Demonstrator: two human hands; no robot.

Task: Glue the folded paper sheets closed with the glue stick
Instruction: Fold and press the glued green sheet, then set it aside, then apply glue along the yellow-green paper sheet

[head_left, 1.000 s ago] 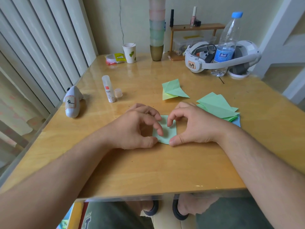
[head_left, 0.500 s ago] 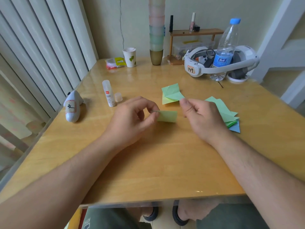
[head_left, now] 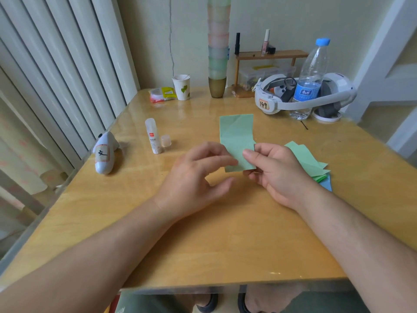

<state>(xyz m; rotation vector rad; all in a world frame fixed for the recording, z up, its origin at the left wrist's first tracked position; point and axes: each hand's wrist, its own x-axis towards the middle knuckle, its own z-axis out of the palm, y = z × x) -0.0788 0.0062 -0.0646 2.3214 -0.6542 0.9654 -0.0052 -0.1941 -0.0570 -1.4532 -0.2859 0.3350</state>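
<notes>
Across the glossy honey-coloured wooden desk (head_left: 225, 233) my two bare forearms reach in from the near edge, and the things on it get smaller from there. At the far right corner sits a white headset with a curved band and a label reading 149 (head_left: 293, 98), and a clear plastic water bottle with a blue cap and blue label (head_left: 310, 84) stands inside its loop. A tall stack of pastel plastic cups on a brown base cup (head_left: 217, 53) rises at the far edge, beside a small wooden shelf (head_left: 270, 55). My left hand (head_left: 198, 177) hovers with its fingers (head_left: 216, 152) loosely curled and holding nothing, the tips just beside the paper. My right hand (head_left: 277, 170) pinches the lower right edge of a long, creased, light green paper sheet (head_left: 237, 138) between thumb and fingers, so the strip stands up off the desk, opened out lengthwise. To the right, partly behind my right hand, lies a loose pile of folded green paper sheets with one blue sheet beneath (head_left: 311, 161). Well to the left lie a white controller with a label (head_left: 105, 152), the upright white glue stick with its cap off (head_left: 153, 136), and its small translucent cap (head_left: 166, 141) just beside it.
</notes>
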